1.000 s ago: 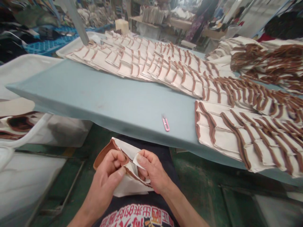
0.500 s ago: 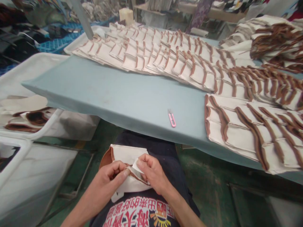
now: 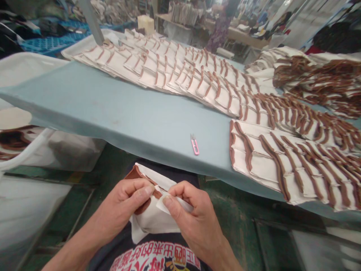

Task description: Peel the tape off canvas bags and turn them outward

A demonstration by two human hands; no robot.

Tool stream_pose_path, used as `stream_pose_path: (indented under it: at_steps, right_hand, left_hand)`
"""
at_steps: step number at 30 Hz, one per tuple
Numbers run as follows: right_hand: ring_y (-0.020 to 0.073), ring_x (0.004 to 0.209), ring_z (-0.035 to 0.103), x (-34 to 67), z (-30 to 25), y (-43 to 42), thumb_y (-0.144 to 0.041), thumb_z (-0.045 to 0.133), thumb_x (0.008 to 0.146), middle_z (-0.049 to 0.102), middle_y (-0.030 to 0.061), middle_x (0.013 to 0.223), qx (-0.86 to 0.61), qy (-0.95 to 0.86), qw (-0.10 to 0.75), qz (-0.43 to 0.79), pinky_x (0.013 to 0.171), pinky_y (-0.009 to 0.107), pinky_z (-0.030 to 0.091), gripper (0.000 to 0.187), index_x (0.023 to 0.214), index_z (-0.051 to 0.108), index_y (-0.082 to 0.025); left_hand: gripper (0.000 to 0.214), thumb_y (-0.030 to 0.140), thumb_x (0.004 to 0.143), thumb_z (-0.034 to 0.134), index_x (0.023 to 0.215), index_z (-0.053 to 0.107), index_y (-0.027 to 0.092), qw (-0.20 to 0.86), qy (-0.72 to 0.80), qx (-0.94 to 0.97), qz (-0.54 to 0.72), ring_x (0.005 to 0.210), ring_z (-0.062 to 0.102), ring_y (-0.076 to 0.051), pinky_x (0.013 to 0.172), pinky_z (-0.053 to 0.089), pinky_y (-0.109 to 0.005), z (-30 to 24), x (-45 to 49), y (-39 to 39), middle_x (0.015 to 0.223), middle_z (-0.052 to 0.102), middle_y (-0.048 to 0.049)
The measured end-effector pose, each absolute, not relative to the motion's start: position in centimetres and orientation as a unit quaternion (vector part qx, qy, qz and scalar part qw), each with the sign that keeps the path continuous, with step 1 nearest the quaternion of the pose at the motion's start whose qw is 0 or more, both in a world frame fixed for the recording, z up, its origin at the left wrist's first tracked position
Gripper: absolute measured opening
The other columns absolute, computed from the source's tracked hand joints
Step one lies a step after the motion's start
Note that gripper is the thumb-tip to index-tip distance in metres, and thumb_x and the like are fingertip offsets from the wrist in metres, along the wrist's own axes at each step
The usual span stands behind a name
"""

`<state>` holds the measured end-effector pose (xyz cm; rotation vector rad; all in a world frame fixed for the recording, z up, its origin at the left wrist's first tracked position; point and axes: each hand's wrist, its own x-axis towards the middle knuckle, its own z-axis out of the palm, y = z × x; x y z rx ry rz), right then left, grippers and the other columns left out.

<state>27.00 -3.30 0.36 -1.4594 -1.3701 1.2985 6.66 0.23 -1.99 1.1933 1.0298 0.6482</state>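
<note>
Above my lap is a cream fabric piece (image 3: 159, 222) with brown edging, folded partly open and held between both hands. My left hand (image 3: 126, 201) pinches its brown-edged seam between thumb and forefinger. My right hand (image 3: 196, 212) is closed, with thumb and fingers gripping a white flap close to the left fingertips. Whether that flap belongs to the same piece I cannot tell. Pink-handled thread snips (image 3: 194, 146) lie on the table, beyond my hands and touched by neither.
Overlapping rows of cream pieces with brown edges (image 3: 262, 162) cover the right and far side of the pale blue table (image 3: 113, 113). A heap of similar pieces (image 3: 313, 81) is at the back right. White bins (image 3: 70, 146) stand at the left, below the table edge.
Both hands have come up and nearer to each other, lifting and tilting the fabric piece. The camera view has turned slightly right. The snips have not moved on the table.
</note>
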Motion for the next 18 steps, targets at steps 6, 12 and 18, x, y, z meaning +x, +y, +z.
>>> stream_pose_path:
  at_steps: [6, 12, 18]
  right_hand:
    - [0.0114, 0.055, 0.050, 26.7, 1.0, -2.9, -0.039, 0.069, 0.094, 0.062, -0.0035, 0.063, -0.582, -0.557, 0.364, 0.468, 0.051, 0.024, 0.033, 0.024, 0.078, 0.069, -0.022]
    - [0.0104, 0.053, 0.052, 26.2, 0.9, -2.8, -0.035, 0.069, 0.094, 0.065, -0.0046, 0.063, -0.559, -0.573, 0.394, 0.452, 0.050, 0.023, 0.034, 0.019, 0.080, 0.069, -0.022]
    - [0.0104, 0.054, 0.057, 25.7, 0.9, -2.8, -0.031, 0.070, 0.095, 0.069, -0.0035, 0.065, -0.553, -0.596, 0.402, 0.422, 0.052, 0.022, 0.037, 0.018, 0.079, 0.070, -0.022]
  left_hand:
    - [0.055, 0.062, 0.097, 0.063, 0.061, 0.047, 0.024, 0.654, 0.446, 0.544, 0.279, 0.055, 0.033, -0.012, 0.052, 0.028, -0.024, -1.1, 7.3, 0.4, 0.058, 0.040, 0.0061]
    - [0.054, 0.061, 0.097, 0.060, 0.061, 0.048, 0.024, 0.633, 0.457, 0.555, 0.286, 0.055, 0.035, -0.012, 0.052, 0.029, -0.025, -1.2, 6.8, 0.2, 0.058, 0.041, 0.0060]
    - [0.052, 0.058, 0.096, 0.060, 0.059, 0.047, 0.024, 0.628, 0.458, 0.556, 0.295, 0.054, 0.034, -0.012, 0.051, 0.028, -0.025, -1.0, 6.9, 0.3, 0.057, 0.039, 0.0065]
